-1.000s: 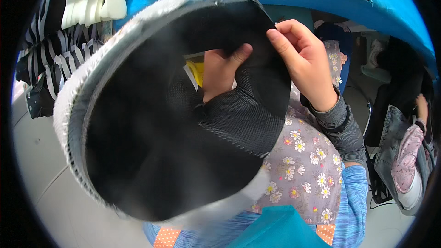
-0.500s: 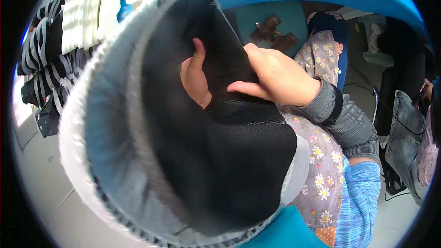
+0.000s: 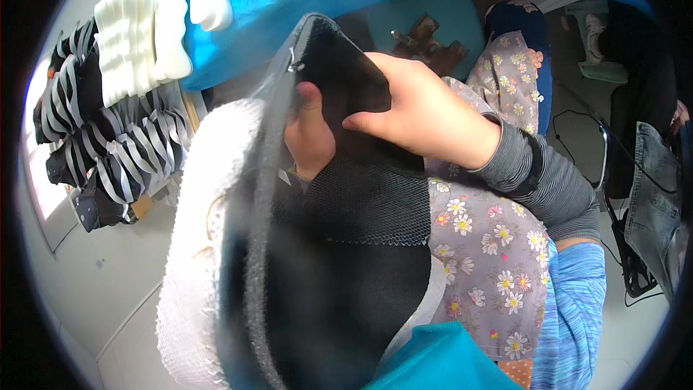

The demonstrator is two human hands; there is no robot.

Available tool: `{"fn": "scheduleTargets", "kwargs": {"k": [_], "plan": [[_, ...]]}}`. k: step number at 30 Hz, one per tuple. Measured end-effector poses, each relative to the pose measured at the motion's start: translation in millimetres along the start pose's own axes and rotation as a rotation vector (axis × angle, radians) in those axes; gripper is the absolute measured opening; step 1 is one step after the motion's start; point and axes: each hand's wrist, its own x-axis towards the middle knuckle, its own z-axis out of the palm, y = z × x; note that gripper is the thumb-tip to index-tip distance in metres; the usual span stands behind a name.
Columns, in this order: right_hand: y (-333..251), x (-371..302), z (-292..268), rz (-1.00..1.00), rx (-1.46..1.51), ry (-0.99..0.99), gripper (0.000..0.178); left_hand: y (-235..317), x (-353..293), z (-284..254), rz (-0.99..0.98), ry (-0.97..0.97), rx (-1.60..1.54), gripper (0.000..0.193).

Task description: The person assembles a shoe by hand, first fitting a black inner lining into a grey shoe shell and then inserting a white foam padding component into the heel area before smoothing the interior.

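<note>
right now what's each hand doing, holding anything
left hand: closed on the black fabric piece, thumb on its near side.
right hand: fingers pressed flat on the same black piece; a full grip cannot be told.

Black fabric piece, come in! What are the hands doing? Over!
Left hand gripping black fabric piece from behind, thumb showing. Right hand pressed flat on its front. White fleecy edge blocks the left side view.
</note>
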Motion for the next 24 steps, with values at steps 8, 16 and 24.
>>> {"fn": "scheduleTargets", "kwargs": {"k": [8,16,24], "plan": [[-5,-4,15,-0.098,-0.357,0.202,0.051,3,-7,-7,-0.133,0.126,0.132,0.062],[0,-8,21,-0.278,-0.339,0.309,0.04,3,-5,-10,-0.087,0.053,0.068,0.059],[-4,-2,2,0.037,-0.028,0.19,0.036,21,-13,-5,-0.171,0.148,0.011,0.059]]}}
